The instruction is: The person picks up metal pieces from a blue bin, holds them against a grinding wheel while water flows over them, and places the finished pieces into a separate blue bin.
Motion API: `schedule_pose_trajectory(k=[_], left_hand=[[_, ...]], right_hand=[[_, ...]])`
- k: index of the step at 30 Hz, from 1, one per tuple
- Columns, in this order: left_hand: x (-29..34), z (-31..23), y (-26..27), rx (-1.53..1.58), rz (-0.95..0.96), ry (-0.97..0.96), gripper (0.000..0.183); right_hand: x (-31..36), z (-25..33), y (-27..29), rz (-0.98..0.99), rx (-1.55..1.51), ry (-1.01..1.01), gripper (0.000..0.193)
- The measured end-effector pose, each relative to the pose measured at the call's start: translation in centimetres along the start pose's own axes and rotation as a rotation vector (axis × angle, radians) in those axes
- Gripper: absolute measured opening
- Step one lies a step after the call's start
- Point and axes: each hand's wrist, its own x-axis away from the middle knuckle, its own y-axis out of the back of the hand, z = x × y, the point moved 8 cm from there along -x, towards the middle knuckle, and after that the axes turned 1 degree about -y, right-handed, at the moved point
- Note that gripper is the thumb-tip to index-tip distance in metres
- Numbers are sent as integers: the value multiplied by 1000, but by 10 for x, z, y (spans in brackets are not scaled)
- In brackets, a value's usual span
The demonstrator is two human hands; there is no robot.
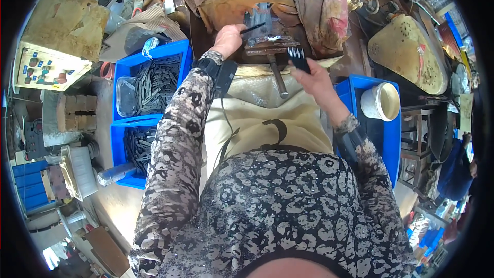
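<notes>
My left hand (228, 40) is closed around one end of a thin dark metal strip (253, 28), whose free end points right across a greyish, shiny surface (260, 15) at the back of the work spot. In my right hand (316, 81) is a small bundle of dark strips (298, 62) with bright tips fanned out toward the upper left. Between the hands sits a worn metal rest (270, 48), with a round metal rod (278, 78) reaching from it toward me. My hands are apart from each other.
Stained reddish cloth (319, 0) hangs over the work spot. On the left, two blue bins (153, 120) hold many dark strips; a clear bottle (114, 174) leans at the lower one. A white bucket (381, 102) stands in a blue bin (375, 146) on the right. Pale cloth (303, 118) covers my lap.
</notes>
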Motion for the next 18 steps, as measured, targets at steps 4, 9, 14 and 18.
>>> schedule_pose_trajectory(k=[4,9,14,18], left_hand=[[-9,-9,-8,-57,54,-39,39],[-9,-10,-24,95,186,-135,49],[-6,-13,-33,115,197,-202,54],[-4,-1,-28,59,77,-227,53]], right_hand=[[23,-1,-19,113,300,131,38],[38,6,-38,156,498,339,38],[40,12,-38,98,636,459,31],[40,16,-48,136,720,473,26]])
